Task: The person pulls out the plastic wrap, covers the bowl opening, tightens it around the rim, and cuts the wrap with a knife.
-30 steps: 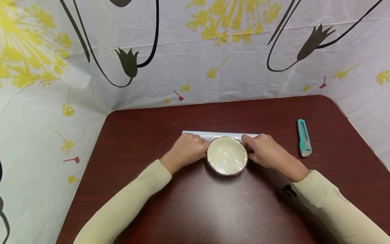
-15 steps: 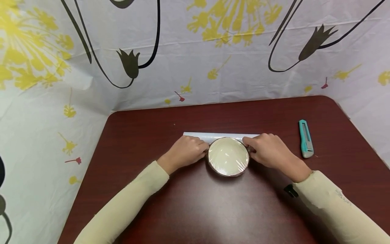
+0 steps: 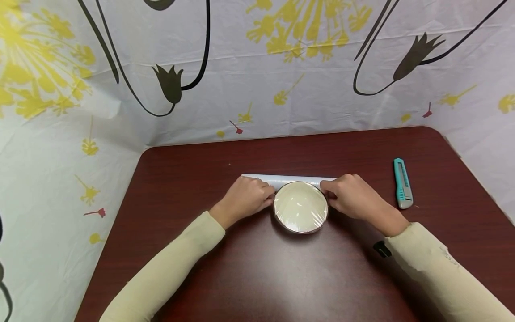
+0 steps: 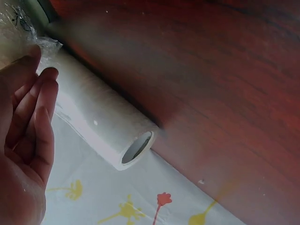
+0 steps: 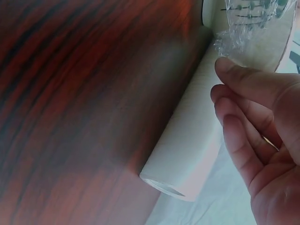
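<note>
A round bowl (image 3: 301,214), pale inside, stands on the table with clear cling film (image 3: 297,201) stretched over its mouth. Right behind it lies a white roll of cling film (image 3: 263,180), its hollow end facing the camera in the left wrist view. My left hand (image 3: 251,197) is at the bowl's left side, pinching bunched film (image 4: 49,46) by the rim. Opposite, my right hand (image 3: 350,194) pinches gathered film (image 5: 227,43) at the right rim. In both wrist views the other fingers curl loosely beside the roll. The index fingertips are mostly hidden.
A teal utility knife (image 3: 403,183) lies at the right of the dark red-brown table (image 3: 257,277). A white flowered sheet (image 3: 225,89) hangs behind the table and down its left side. A small black object (image 3: 382,249) shows by the right sleeve.
Both hands stay at the bowl's rim. The right hand has shifted very slightly, and the bowl and roll look almost unmoved.
</note>
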`<state>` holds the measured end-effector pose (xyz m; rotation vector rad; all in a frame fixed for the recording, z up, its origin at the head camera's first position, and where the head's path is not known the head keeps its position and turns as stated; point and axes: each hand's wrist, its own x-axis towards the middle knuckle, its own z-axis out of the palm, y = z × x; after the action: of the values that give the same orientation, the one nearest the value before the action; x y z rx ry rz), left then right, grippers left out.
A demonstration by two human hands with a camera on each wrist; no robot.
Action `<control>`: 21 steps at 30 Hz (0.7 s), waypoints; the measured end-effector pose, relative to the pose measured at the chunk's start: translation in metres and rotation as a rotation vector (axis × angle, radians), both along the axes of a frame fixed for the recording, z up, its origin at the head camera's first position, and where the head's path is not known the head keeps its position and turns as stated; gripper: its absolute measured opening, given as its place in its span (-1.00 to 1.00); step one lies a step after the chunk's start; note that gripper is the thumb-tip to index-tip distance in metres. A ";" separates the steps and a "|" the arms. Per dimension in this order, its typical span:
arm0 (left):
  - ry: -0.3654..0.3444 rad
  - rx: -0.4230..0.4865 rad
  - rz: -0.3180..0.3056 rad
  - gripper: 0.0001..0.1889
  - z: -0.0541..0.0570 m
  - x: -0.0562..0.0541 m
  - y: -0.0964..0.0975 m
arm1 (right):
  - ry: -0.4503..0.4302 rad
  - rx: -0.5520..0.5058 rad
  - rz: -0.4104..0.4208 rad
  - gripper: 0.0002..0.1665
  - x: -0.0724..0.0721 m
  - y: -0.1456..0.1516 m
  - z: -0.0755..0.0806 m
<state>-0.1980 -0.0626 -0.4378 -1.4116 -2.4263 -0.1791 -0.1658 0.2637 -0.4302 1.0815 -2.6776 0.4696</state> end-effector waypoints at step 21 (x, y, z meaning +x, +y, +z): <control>-0.240 0.109 0.209 -0.94 -0.001 0.025 0.000 | -0.069 -0.031 -0.055 -0.65 0.007 0.007 0.000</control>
<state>-0.1731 -0.0630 -0.4391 -1.1372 -2.6905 -0.4457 -0.1590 0.2703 -0.4301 0.9984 -2.7421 0.5458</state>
